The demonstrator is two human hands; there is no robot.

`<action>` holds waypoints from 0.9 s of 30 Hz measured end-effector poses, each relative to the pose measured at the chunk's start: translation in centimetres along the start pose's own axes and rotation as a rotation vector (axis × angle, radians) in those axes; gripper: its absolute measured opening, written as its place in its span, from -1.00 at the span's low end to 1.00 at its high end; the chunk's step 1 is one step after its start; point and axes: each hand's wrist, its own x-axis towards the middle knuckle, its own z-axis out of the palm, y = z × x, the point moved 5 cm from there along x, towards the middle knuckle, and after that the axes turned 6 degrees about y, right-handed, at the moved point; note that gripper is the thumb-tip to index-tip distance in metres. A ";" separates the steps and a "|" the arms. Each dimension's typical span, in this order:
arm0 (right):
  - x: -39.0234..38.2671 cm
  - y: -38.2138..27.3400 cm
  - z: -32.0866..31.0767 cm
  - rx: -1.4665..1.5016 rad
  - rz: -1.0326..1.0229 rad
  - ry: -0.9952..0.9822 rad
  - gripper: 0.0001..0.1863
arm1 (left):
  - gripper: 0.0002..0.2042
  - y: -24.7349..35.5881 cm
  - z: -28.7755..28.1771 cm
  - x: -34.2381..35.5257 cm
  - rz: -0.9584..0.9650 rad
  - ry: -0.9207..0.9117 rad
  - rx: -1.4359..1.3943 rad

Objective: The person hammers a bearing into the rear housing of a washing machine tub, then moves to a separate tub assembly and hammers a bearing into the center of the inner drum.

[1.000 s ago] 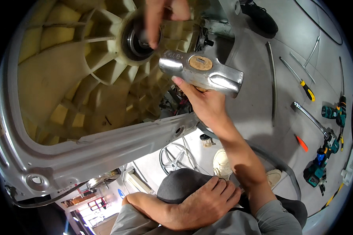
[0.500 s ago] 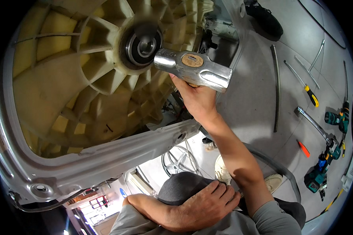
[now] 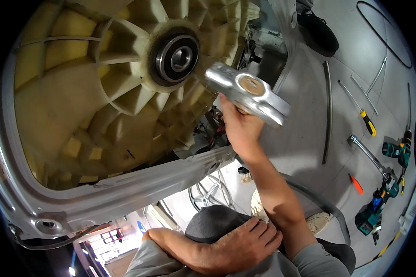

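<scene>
My right hand [image 3: 239, 127] is shut on a large hammer [image 3: 268, 106] with a polished steel head and wood showing in its eye. Its head is tilted, just right of and below a bearing [image 3: 168, 67], apart from it. The bearing sits in the hub of a yellowish ribbed plastic tub [image 3: 60, 101], inside a silver metal cabinet frame [image 3: 64, 201]. At the bottom, my left hand [image 3: 247, 244] is closed over my knee [image 3: 208, 221], its fingers curled.
Another person's black shoe [image 3: 318, 32] is at top right. On the floor lie a tube [image 3: 327, 115], screwdriver [image 3: 367, 122], wrench [image 3: 365, 152], orange-handled tool [image 3: 356, 183], cordless drill [image 3: 390, 150] and power tool [image 3: 367, 219]. A spoked wheel [image 3: 208, 194] is behind my knee.
The other person's finger at the bearing has left the view, uncovering it. My right hand and hammer moved left, then back right, downward and away from the bearing; the head is more tilted.
</scene>
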 end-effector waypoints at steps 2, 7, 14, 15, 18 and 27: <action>-1.0 0.2 -0.9 0.062 0.201 0.032 -0.85 | -0.64 -0.3 0.0 -0.2 -0.002 -0.026 0.010; -0.1 -1.2 0.7 -0.092 -0.121 -0.011 -0.83 | -0.64 -0.1 0.0 0.0 -0.003 -0.046 0.012; -2.1 -0.6 -1.4 -0.026 0.147 -0.056 -0.83 | -0.63 0.0 1.0 -0.9 -0.001 -0.006 0.040; -2.1 -1.7 -1.6 -0.071 -0.005 -0.039 -0.83 | -0.63 -0.1 1.0 -1.0 -0.013 -0.007 0.038; -1.8 -4.8 -1.6 -0.280 -0.338 -0.080 -0.77 | -0.62 0.0 1.4 -1.4 -0.013 0.044 0.017; -0.7 -6.5 0.7 -0.282 -0.312 -0.208 -0.82 | -0.63 0.0 1.3 -2.0 -0.006 0.123 0.015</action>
